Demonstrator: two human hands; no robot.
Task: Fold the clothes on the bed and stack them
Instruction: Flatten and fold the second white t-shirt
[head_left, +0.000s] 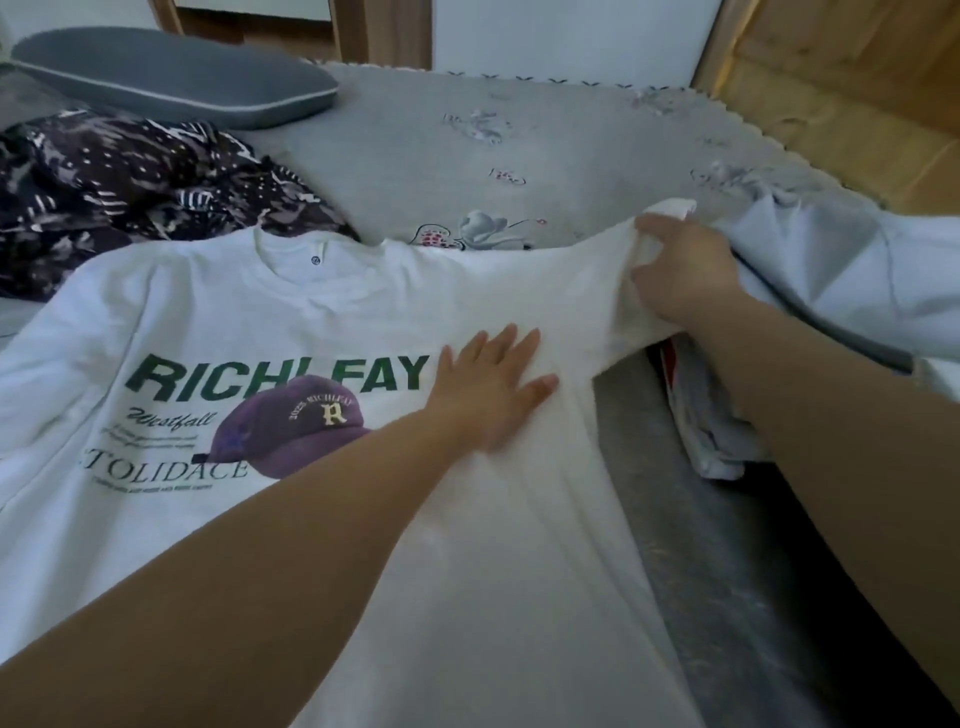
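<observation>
I had left hand (491, 387) flat on limp white T-shirt (322, 291); right hand (685, 270) pinched the sleeve (613, 270), best hold.

Grey pillow (171, 78) at bed's head, wooden wall panelling (841, 78)

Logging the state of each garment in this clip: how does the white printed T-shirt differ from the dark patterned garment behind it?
The white T-shirt lies spread flat, print side up; the dark patterned garment sits crumpled in a heap. The T-shirt is being handled: the left hand presses flat on it and the right hand grips its sleeve, while the dark garment is untouched. The T-shirt is plain white with green lettering and a purple cap; the other is dark with pale marks all over. Both lie unfolded on the bed.
</observation>
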